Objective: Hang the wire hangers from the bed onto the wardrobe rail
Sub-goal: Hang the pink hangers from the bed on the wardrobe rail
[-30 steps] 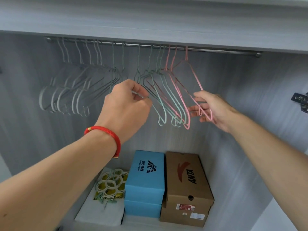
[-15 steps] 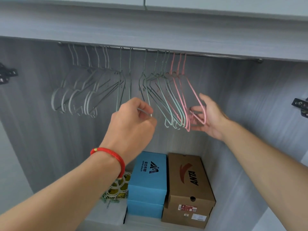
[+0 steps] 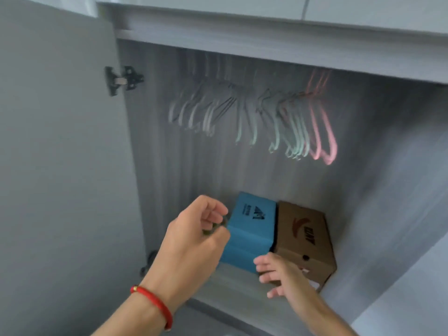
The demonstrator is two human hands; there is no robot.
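Grey wood-grain panels line the wardrobe (image 3: 378,166), and the whole view is smeared by motion blur. High inside it, the wire hangers hang in a row with their hooks running up behind the top panel's front edge, so the rail itself is hidden. At the left sit the grey hangers (image 3: 201,112), in the middle the mint-green hangers (image 3: 286,127), and at the right end the pink hangers (image 3: 322,132) (two or three; the blur makes a count unsafe). No hand touches any of them.

Both hands are low in the picture, well below the hangers. The left hand (image 3: 194,241) has its fingers curled in toward the palm; something small and dark shows between the fingertips and thumb, but it is too blurred to say what it is or whether the hand actually grips it. A red cord bracelet (image 3: 155,301) circles that wrist. The right hand (image 3: 278,272) has its fingers spread and fairly straight, holding nothing, in front of the boxes.

On the wardrobe floor a blue shoebox (image 3: 249,229) stands just beside a brown cardboard shoebox (image 3: 305,241). The open door (image 3: 60,166) fills the left side, with a dark hinge (image 3: 123,80) near its top.
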